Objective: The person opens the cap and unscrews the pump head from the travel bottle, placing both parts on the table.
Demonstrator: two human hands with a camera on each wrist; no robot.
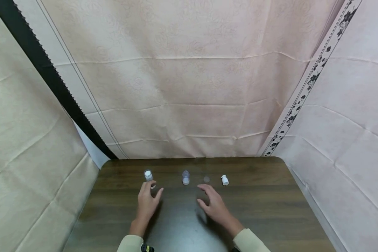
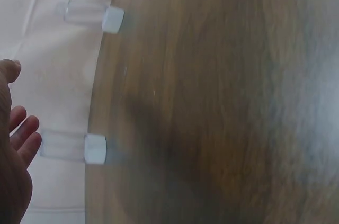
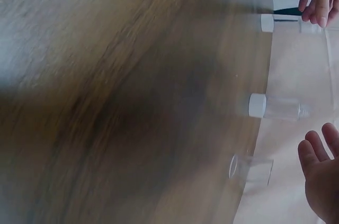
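Note:
My left hand (image 1: 147, 204) hovers at the left end of the row, fingers loosely bent and thumb spread apart. Its fingertips overlap a clear bottle with a white part (image 1: 148, 174), partly hidden behind them. In the left wrist view, the fingers (image 2: 27, 134) lie beside the clear body above a white base (image 2: 95, 149). Near the middle stands another clear bottle (image 1: 186, 177), narrower at its top and white at its base. My right hand (image 1: 217, 208) is raised over the table, fingers relaxed and holding nothing. Just beyond its fingertips is a clear, short cylinder (image 1: 206, 179).
A small white bottle (image 1: 225, 180) stands at the right end of the row. The dark wooden table (image 1: 258, 196) has its far edge just behind these items. Cloth curtains (image 1: 189, 87) hang behind and on both sides.

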